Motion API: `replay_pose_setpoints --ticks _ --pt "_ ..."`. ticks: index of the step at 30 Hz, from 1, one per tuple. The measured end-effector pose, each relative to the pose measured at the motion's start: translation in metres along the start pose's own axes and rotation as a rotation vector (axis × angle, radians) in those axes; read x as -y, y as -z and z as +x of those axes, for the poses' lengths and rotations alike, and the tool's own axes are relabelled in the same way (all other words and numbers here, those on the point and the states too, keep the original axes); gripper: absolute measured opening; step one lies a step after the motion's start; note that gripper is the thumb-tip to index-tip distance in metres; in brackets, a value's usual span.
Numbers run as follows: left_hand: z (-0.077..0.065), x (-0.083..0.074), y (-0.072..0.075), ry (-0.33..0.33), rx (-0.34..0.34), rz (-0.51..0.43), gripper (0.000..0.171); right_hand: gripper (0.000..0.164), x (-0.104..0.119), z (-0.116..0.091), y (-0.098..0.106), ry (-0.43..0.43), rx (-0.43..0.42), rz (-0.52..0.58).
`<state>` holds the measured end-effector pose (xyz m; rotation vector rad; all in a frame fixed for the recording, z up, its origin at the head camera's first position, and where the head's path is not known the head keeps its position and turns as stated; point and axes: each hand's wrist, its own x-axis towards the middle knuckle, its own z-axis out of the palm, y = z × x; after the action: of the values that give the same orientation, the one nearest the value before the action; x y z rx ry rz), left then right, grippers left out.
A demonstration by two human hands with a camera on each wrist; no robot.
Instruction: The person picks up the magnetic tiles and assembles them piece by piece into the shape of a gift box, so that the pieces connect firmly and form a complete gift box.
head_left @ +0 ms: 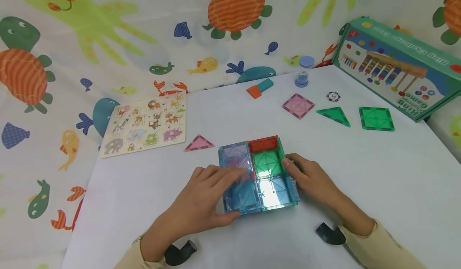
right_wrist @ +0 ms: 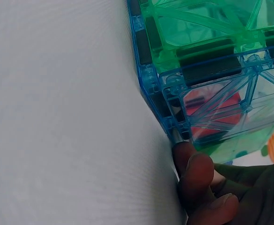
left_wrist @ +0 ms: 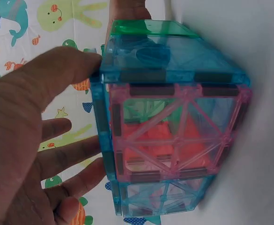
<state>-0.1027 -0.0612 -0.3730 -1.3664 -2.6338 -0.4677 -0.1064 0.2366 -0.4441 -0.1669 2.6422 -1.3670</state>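
A box-like structure of see-through magnetic tiles (head_left: 242, 195) stands on the white table, with blue tiles covering its left half. The right half is uncovered and shows a green tile (head_left: 267, 161) inside and a red wall (head_left: 263, 144) at the back. My left hand (head_left: 205, 197) lies over the blue top, fingers extended and thumb touching the near edge. A pink tile (left_wrist: 179, 136) forms part of the left side in the left wrist view. My right hand (head_left: 313, 179) grips the right side, thumb at the top of the wall and fingertips (right_wrist: 197, 171) low near the table.
A pink triangle tile (head_left: 199, 143) lies behind the structure, near an animal puzzle board (head_left: 144, 125). Farther back are orange and teal blocks (head_left: 260, 88), a sand timer (head_left: 302, 75), a pink square (head_left: 298, 105), green tiles (head_left: 376, 119), a chip (head_left: 333, 96) and a toy box (head_left: 392, 69).
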Motion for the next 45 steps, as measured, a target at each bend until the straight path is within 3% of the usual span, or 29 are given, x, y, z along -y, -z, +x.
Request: replay_pose_setpoints --ticks 8,12,17,21,25,27,31,34,39,45 --pt "-0.005 0.006 0.0 0.036 0.008 -0.012 0.083 0.05 0.008 0.006 0.002 0.012 -0.004 -0.05" --pt "-0.012 0.011 -0.005 0.078 -0.02 -0.089 0.084 0.05 0.011 0.008 0.002 0.012 -0.004 -0.057" --pt "-0.03 0.021 -0.024 0.138 -0.139 -0.255 0.096 0.049 0.014 0.01 0.0 0.012 0.008 -0.035" --pt "-0.045 0.026 -0.042 0.151 -0.231 -0.334 0.09 0.048 0.013 0.011 -0.004 0.009 0.036 -0.012" --pt "-0.055 0.029 -0.053 0.145 -0.246 -0.378 0.083 0.044 0.009 0.011 -0.001 0.002 0.062 -0.002" --pt "-0.059 0.029 -0.056 0.137 -0.244 -0.405 0.084 0.042 0.006 0.015 0.006 0.02 0.023 -0.036" --pt "-0.062 0.03 -0.062 0.13 -0.243 -0.421 0.086 0.047 -0.001 0.046 0.032 0.049 -0.178 -0.257" --pt "-0.063 0.031 -0.064 0.147 -0.237 -0.401 0.087 0.064 -0.009 0.083 0.048 -0.003 -0.263 -0.457" --pt "-0.064 0.032 -0.066 0.134 -0.239 -0.373 0.088 0.083 -0.018 0.131 0.057 -0.09 -0.192 -0.593" --pt "-0.059 0.037 -0.068 0.104 -0.247 -0.344 0.089 0.083 -0.017 0.153 0.063 -0.149 -0.204 -0.583"
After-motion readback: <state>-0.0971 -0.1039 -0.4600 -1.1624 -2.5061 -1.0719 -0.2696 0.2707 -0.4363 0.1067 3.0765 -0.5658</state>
